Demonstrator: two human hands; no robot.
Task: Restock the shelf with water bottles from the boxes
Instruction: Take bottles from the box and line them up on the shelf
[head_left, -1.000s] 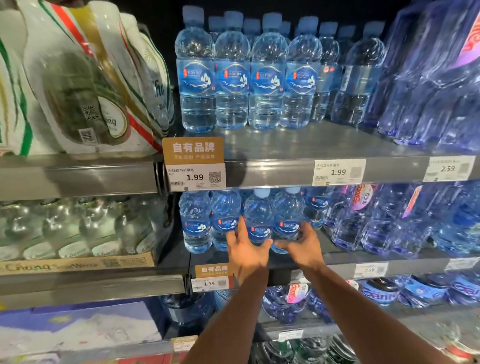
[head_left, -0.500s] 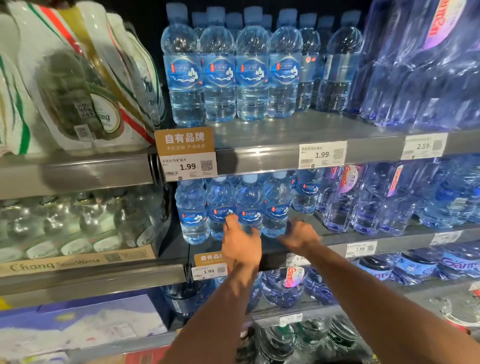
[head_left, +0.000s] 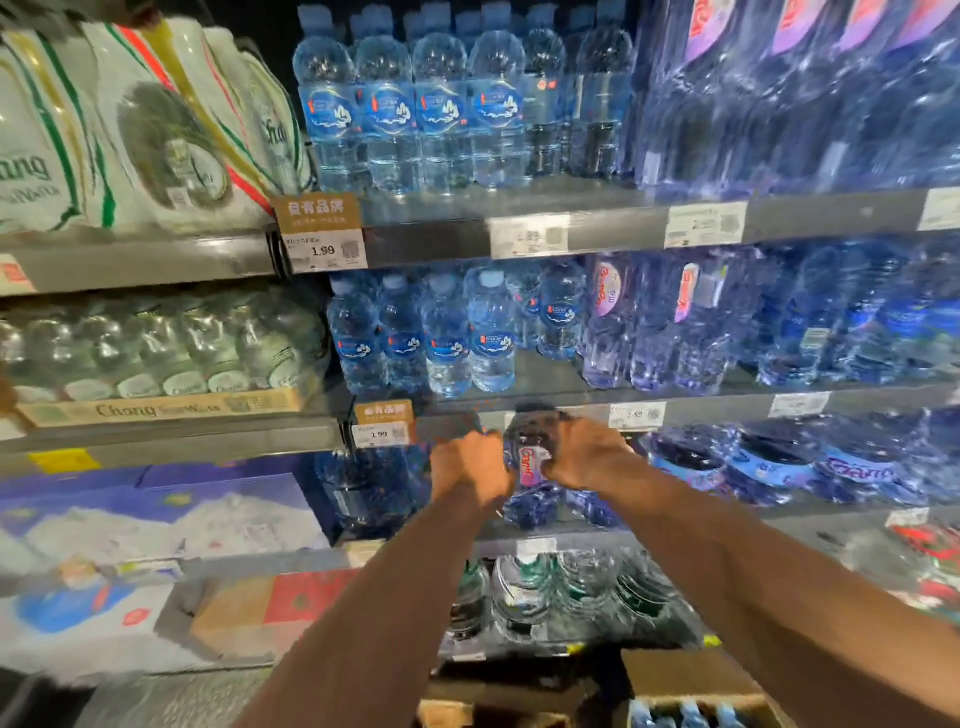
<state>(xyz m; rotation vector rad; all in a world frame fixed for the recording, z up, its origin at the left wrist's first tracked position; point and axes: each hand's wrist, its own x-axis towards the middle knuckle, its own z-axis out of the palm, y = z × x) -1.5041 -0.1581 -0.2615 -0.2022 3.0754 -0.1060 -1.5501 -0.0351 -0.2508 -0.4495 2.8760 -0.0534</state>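
The small blue-labelled water bottles (head_left: 447, 343) stood upright in a front row on the middle shelf (head_left: 717, 410). Just below its edge, the left hand (head_left: 470, 467) and right hand (head_left: 587, 457) flanked a purple bottle (head_left: 530, 467) with fingers curled. Blur made it impossible to tell whether either hand gripped anything.
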